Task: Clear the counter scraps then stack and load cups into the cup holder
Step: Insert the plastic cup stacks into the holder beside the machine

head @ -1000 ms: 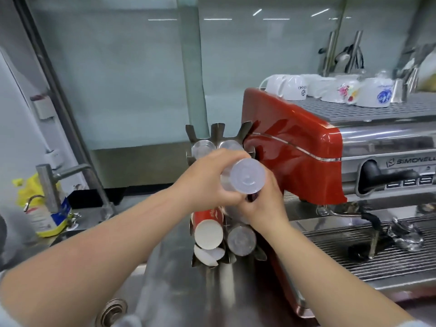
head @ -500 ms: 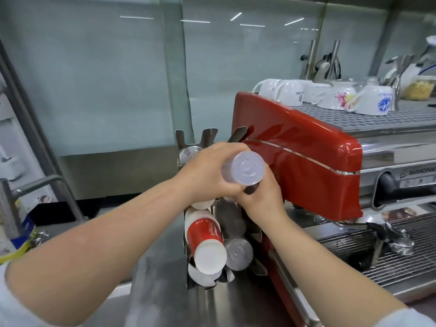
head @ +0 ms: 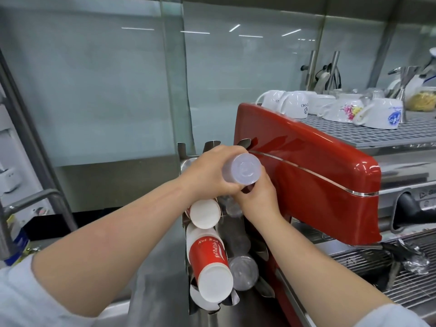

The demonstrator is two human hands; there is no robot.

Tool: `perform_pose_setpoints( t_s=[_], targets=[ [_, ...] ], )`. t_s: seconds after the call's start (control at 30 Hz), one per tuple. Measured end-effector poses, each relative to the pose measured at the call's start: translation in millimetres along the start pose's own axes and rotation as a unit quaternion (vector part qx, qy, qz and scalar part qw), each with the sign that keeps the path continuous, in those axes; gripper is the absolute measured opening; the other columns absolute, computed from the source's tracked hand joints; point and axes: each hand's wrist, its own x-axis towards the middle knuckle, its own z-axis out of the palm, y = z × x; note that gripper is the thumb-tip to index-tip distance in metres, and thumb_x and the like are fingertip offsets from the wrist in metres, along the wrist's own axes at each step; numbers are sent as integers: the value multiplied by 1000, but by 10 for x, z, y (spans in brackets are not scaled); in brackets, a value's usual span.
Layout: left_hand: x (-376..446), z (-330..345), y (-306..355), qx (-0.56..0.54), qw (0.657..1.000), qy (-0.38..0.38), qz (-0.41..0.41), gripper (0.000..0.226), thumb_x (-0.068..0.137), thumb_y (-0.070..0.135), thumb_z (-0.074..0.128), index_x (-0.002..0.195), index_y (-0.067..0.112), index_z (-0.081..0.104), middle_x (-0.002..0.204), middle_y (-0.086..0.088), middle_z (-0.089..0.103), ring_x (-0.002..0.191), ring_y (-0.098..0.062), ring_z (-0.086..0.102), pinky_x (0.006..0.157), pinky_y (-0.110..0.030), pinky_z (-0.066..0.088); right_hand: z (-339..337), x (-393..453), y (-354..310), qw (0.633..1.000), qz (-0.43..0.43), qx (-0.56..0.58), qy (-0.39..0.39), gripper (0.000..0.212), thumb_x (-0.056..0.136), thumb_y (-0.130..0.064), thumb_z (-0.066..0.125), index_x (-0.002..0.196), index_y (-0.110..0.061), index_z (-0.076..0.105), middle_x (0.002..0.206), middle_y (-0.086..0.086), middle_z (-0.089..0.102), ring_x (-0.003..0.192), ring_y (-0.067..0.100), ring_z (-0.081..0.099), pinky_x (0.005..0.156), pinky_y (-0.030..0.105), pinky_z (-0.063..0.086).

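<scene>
A stack of clear plastic cups (head: pixel 243 169) points bottom-first toward me at the top right slot of the metal cup holder (head: pixel 213 145). My left hand (head: pixel 210 172) grips the stack from the left and above. Just below it, my right hand (head: pixel 257 199) holds the stack from underneath with curled fingers. Lower slots hold red paper cups (head: pixel 210 258), a white-bottomed paper cup stack (head: pixel 204 213) and more clear cups (head: pixel 243 271). The front part of the held stack is hidden by my hands.
A red espresso machine (head: pixel 318 175) stands tight against the holder's right side, with white ceramic cups (head: pixel 295 107) upside down on its top grate. Its drip tray (head: pixel 401 279) lies at right. A tap (head: pixel 35 197) and sink sit at left; glass panels stand behind.
The view has shifted left and closer, so the holder sits lower in frame. Both hands keep their grip on the clear cup stack at the holder's top right slot.
</scene>
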Motion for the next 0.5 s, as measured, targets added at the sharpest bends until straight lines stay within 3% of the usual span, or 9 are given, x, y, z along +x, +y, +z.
perform_pose_setpoints(
  t_s=[0.13, 0.3, 0.5],
  targets=[
    [57, 14, -73, -4, 1000, 4, -6, 55, 68, 25, 78, 116, 38, 57, 110, 19, 60, 111, -4, 50, 93, -35, 48, 52, 58, 20, 1000, 17, 2, 2, 71, 70, -25, 81, 131, -34, 47, 121, -20, 52, 115, 4, 52, 95, 23, 43],
    [112, -36, -111, -16, 1000, 12, -5, 57, 69, 25, 79, 120, 35, 57, 114, 17, 60, 113, -6, 51, 97, -31, 47, 88, 128, -4, 1000, 25, 9, 3, 70, 68, -31, 81, 129, -40, 47, 124, -16, 57, 116, 6, 56, 97, 31, 49],
    [182, -80, -104, -2, 1000, 16, 10, 59, 68, 26, 80, 121, 35, 56, 116, 17, 59, 109, -2, 52, 92, -15, 41, 37, 155, -72, 1000, 20, 8, 23, 68, 68, -30, 79, 129, -35, 49, 128, -12, 57, 117, 8, 56, 98, 34, 49]
  ],
)
